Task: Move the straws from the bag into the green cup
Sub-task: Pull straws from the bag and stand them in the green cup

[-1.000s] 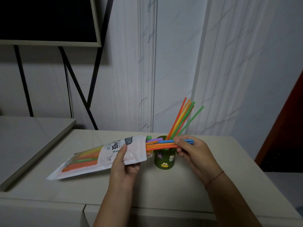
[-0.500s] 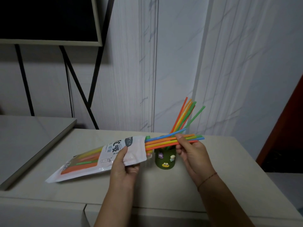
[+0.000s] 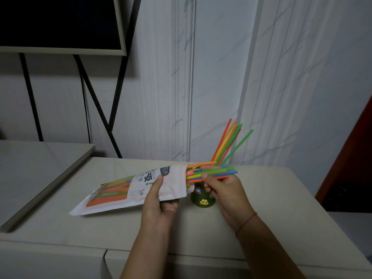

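A white plastic bag [image 3: 128, 192] of coloured straws lies tilted over the beige tabletop, its open mouth pointing right. My left hand [image 3: 161, 202] grips the bag near that mouth. My right hand [image 3: 223, 190] pinches a bundle of straws [image 3: 213, 173] that stick out of the bag, roughly level. Right behind and below them stands the green cup [image 3: 202, 199] with cartoon stickers, partly hidden by my right hand. Several straws [image 3: 229, 143] lean up and to the right out of the cup.
The beige table [image 3: 271, 208] ends at the right, where a dark red door [image 3: 354, 158] stands. A second, grey tabletop [image 3: 36, 170] adjoins on the left. A dark screen [image 3: 60, 25] on a black stand is at the back left.
My right hand, holding the bundle, has shifted left toward the bag's mouth, so less straw length shows outside the bag. My left hand and the bag have stayed about where they were.
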Motion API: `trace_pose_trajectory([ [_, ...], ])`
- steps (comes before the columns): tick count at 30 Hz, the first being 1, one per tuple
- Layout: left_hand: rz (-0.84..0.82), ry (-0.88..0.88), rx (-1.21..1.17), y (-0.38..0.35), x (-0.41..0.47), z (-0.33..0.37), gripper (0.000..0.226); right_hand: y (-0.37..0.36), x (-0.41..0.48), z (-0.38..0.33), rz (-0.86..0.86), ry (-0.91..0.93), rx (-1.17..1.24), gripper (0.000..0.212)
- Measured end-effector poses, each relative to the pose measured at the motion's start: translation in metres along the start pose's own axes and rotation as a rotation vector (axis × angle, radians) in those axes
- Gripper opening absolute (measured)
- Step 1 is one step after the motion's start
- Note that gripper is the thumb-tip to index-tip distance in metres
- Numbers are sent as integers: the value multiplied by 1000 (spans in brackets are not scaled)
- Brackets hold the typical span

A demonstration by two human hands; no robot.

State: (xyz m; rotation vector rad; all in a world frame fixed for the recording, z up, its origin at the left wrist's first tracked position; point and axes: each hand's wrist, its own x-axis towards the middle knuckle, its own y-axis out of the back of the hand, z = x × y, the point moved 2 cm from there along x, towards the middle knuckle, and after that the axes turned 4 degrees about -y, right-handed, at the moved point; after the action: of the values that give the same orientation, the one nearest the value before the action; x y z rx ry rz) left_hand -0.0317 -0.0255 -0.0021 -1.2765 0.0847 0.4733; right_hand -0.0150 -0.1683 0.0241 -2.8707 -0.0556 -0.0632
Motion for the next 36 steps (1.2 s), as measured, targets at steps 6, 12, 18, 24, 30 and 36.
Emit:
trace_pose_trajectory([
  [6, 52, -65, -53, 3, 2, 13, 42, 8, 2, -9, 46, 41, 108, 12],
  [12, 83, -111, -72, 5, 3, 22, 49, 27, 9, -22, 84, 16, 317, 10],
  [18, 86, -93, -47, 1, -2, 15, 36, 5, 4, -8, -9, -79, 313, 8],
  [24, 79, -70, -55, 0, -2, 9, 31, -9, -1, 2, 22, -60, 172, 5],
  [30, 99, -95, -52, 4, 1, 15, 40, 13, 8, -11, 103, -5, 100, 8],
  [36, 89, -124, -38, 13, 14, 31, 24, 51, 13, -35, 135, -8, 175, 7],
])
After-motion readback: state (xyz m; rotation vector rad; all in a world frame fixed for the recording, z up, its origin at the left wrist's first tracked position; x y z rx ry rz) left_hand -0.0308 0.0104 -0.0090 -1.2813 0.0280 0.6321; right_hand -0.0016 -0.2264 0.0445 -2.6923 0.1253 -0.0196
